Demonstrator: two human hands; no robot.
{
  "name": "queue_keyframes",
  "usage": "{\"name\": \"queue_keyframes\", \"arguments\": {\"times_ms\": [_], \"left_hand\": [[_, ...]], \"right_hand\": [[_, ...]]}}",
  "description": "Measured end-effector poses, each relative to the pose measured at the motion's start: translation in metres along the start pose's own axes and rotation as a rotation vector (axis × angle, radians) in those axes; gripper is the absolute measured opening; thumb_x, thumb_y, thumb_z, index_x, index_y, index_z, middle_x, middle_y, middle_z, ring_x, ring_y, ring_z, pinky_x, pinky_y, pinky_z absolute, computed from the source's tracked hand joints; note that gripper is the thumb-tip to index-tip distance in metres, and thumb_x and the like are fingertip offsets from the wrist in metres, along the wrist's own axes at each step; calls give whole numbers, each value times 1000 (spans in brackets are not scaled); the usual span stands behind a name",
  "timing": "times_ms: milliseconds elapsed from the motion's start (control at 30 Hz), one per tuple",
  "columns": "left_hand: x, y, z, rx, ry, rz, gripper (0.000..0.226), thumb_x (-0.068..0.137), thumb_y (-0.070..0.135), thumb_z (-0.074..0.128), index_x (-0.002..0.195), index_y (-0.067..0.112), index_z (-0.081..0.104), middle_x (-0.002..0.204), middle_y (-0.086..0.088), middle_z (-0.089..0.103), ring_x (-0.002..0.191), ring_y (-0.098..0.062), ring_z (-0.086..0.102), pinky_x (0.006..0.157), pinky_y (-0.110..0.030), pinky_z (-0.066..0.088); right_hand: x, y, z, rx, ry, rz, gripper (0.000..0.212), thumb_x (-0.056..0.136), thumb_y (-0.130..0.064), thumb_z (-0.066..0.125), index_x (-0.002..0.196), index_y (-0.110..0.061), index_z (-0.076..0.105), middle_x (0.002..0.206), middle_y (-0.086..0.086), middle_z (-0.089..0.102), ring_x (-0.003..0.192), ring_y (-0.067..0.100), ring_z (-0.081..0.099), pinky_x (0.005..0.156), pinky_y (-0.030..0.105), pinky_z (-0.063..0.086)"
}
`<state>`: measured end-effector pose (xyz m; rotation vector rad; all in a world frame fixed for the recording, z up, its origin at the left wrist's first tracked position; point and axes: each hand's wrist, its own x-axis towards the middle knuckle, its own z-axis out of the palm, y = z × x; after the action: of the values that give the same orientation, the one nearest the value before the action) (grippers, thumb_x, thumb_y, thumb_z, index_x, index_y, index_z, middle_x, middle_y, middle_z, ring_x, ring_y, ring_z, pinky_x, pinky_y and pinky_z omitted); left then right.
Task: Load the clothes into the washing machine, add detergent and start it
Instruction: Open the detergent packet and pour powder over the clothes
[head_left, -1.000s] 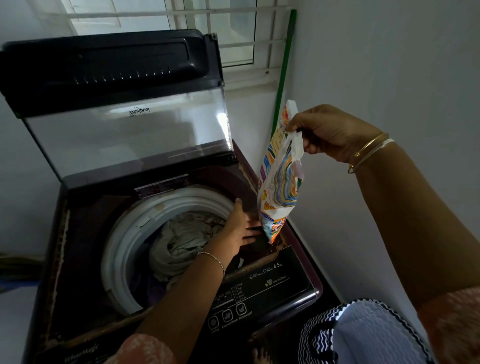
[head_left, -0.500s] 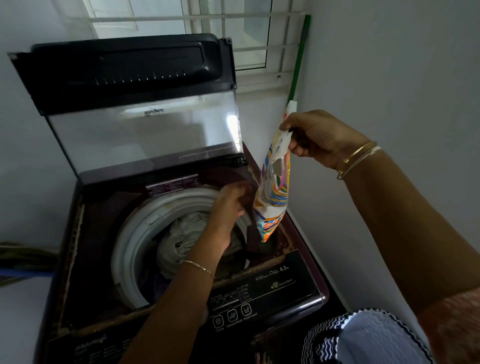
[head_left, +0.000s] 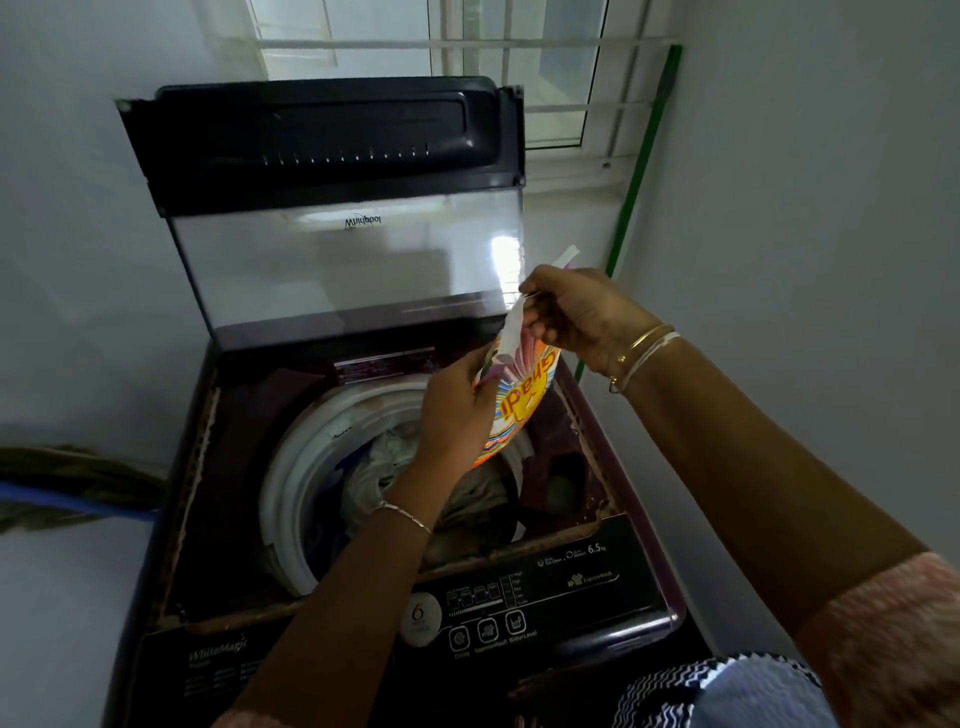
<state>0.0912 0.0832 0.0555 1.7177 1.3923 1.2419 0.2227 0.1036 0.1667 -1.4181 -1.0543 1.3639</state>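
Above the washing machine (head_left: 597, 587), left hand (head_left: 457, 410) and right hand (head_left: 576, 317) grip the detergent packet (head_left: 519, 400).

Both arms reach forward. The left hand (head_left: 457, 410) grips a colourful plastic detergent packet (head_left: 519, 404) from the side; the right hand (head_left: 576, 312) pinches its top edge.

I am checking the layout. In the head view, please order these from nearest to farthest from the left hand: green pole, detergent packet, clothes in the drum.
1. detergent packet: held by the left hand itself.
2. clothes: in the drum, just below the hand.
3. green pole: leaning in the far right corner.
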Motion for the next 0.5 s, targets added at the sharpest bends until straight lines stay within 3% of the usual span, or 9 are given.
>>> {"name": "queue_keyframes", "arguments": {"times_ms": [67,133,267,333,400,500], "left_hand": [[0,-7,-4,36,46,17,39,87,35,48,110,11,69,99,-10,73,93,-25,67,75,-32,49],[-2,-14,-6,41,118,13,31,89,29,49,100,8,69,91,-12,72,86,-29,66,68,-34,45],[-10,-29,-7,18,228,-95,45,89,38,42,94,1,68,86,-18,70,79,-32,64,67,-36,46],[-16,-39,-8,34,240,-154,48,89,41,41,100,2,68,90,-18,71,83,-32,66,73,-40,51],[-22,-46,-10,28,240,-213,45,93,40,43,104,4,67,96,-16,71,87,-31,67,78,-44,53],[-28,-52,-19,9,255,-280,41,95,37,44,108,5,66,102,-13,71,92,-28,67,83,-44,54]], "right_hand": [[3,6,7,-16,-32,10,22,88,-9,52,67,-6,58,43,1,59,34,10,51,39,15,39],[5,11,11,-15,-111,-3,23,90,-10,50,70,-7,60,51,1,64,42,10,58,45,17,44],[9,32,10,-183,-318,-120,26,95,-4,37,95,-9,63,85,12,67,72,21,64,64,25,49],[12,59,2,-405,-365,-126,26,94,-2,35,98,2,60,92,26,62,74,19,60,67,25,48],[16,93,-9,-738,-433,-149,28,89,-6,41,94,7,65,92,21,67,76,9,64,75,23,51],[20,138,-25,-1137,-483,-173,31,90,-6,44,105,-10,71,110,6,71,104,15,64,100,32,45]]}}
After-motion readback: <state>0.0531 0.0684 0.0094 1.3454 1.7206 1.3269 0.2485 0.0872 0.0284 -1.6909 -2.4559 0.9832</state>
